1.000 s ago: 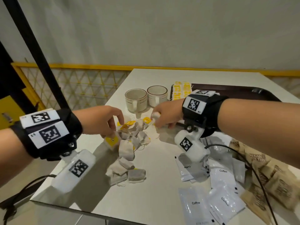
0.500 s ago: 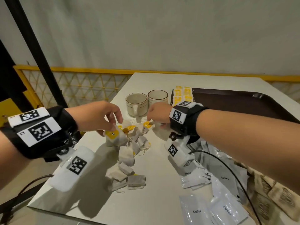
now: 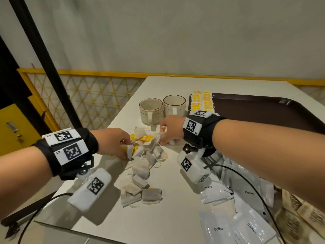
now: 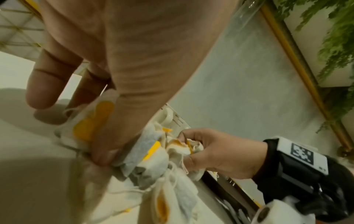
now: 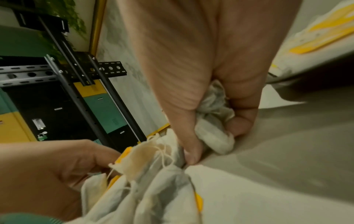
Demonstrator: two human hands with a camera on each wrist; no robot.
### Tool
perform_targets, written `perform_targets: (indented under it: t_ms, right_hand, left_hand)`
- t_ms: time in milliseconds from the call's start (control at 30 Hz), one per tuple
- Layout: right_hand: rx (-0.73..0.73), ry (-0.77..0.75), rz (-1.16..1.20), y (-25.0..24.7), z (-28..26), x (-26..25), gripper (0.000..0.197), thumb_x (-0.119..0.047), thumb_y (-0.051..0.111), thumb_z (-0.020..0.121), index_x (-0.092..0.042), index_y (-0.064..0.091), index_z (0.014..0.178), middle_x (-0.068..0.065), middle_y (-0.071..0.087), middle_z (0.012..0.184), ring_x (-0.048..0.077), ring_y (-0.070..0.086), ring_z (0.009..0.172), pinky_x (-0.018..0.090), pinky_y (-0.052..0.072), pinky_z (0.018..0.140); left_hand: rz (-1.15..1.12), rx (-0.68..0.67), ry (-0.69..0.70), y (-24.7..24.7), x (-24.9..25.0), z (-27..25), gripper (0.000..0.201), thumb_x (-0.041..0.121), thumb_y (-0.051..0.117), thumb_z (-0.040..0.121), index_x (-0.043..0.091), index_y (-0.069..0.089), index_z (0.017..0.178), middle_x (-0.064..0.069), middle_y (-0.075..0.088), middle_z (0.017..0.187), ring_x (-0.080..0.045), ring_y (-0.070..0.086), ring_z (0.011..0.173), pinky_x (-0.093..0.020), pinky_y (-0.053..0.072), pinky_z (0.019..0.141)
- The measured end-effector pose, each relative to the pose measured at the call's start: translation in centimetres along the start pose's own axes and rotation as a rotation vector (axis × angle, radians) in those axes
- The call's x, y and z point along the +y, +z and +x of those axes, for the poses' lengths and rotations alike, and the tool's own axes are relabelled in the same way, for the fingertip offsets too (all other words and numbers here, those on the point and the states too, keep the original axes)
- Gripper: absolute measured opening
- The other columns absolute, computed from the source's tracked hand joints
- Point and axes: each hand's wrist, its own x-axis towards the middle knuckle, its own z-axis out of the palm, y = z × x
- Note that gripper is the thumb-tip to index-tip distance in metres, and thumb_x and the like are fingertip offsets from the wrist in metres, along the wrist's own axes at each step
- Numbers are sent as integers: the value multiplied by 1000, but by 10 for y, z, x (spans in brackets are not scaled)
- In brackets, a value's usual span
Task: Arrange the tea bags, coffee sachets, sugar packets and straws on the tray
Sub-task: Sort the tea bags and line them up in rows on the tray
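Head view: both hands work in the loose pile of tea bags [image 3: 146, 155] on the table [image 3: 105, 217], in front of two cups [image 3: 151, 110]. The left hand [image 3: 112, 142] pinches one tea bag with a yellow tag between thumb and fingers. The right hand [image 3: 171, 129] has its fingers curled round a crumpled tea bag [image 5: 214, 119], confirmed in the right wrist view. The step in hand appears to be gathering tea bags. The next move likely calls for lifting them free of the tangled strings and carrying them to the tray [image 3: 263, 110], where a row of tea bags already lies at the left edge. The bags are soft, off-white and creased; strings may snag neighbours. Coffee sachets [image 3: 233, 226] and brown sugar packets [image 3: 302, 213] lie on the table at the right.
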Motion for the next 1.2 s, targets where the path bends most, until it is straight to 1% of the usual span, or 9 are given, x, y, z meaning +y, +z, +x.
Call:
perform_targets:
  t_ms: [100,233,333,467,567,700,800,967,1200]
  right_hand:
    - [42,26,282,-5,-14,9,22,-25,73,84,-11,56,90,7,63,79,16,56,61,20,45,49]
    - [-9,86,1232,-23,-46,30,10,-6,60,91,-9,57,81,12,56,79,15,49,63,22,48,49]
    - [64,202,1769,-37,-76,44,7,-5,58,93,-5,59,99,22,58,94,23,59,73,32,59,50]
    - [306,146,2105,-39,-103,71,19,-12,71,82,-4,56,89,15,57,86,28,64,72,40,61,66]
    - [372,102,2175,-32,-117,89,31,-17,79,68,-6,58,88,14,59,90,23,68,65,28,58,52]
    - [358,106,2236,-26,-141,107,13,-2,57,90,-4,54,77,13,58,70,15,62,60,19,51,42]
    - [394,36,2241,-19,-154,124,9,1,52,91,-8,54,90,7,52,68,12,55,51,17,46,39]
    - [444,-7,2067,1,-160,138,12,-5,64,82,-8,56,91,6,50,75,8,41,53,13,37,42]
    - [507,135,1660,13,-152,130,20,2,68,83,-9,55,93,5,54,72,8,54,49,19,38,41]
  left_hand:
    - [-126,21,-24,-7,-4,-4,22,27,75,80,14,59,88,4,56,79,-12,55,61,-17,46,51]
    - [-139,115,-97,-32,-9,-22,20,30,73,82,22,56,87,4,60,81,-10,60,51,-16,44,45]
    - [-133,263,-146,-58,-5,-33,19,35,73,80,25,61,91,3,66,76,-12,63,51,-22,46,47]
    - [-592,375,22,-78,37,-26,16,29,75,80,20,65,89,-2,70,80,-8,62,53,-15,49,50]
    - [-950,381,174,-75,93,-5,19,22,75,79,11,66,92,-8,67,84,-15,60,66,-25,54,62]
    - [-1293,277,338,-59,173,22,8,9,67,86,10,60,87,-7,62,77,-12,62,61,-21,51,52]
    - [-1521,142,398,-42,213,39,7,5,61,90,11,58,86,-7,60,78,-15,63,65,-21,52,53]
    - [-1760,7,402,-17,240,57,10,6,55,93,4,57,103,-16,63,97,-24,66,85,-31,58,69]
    - [-1891,17,302,-7,236,53,32,4,51,95,-4,48,126,-27,58,121,-30,63,100,-35,59,75]
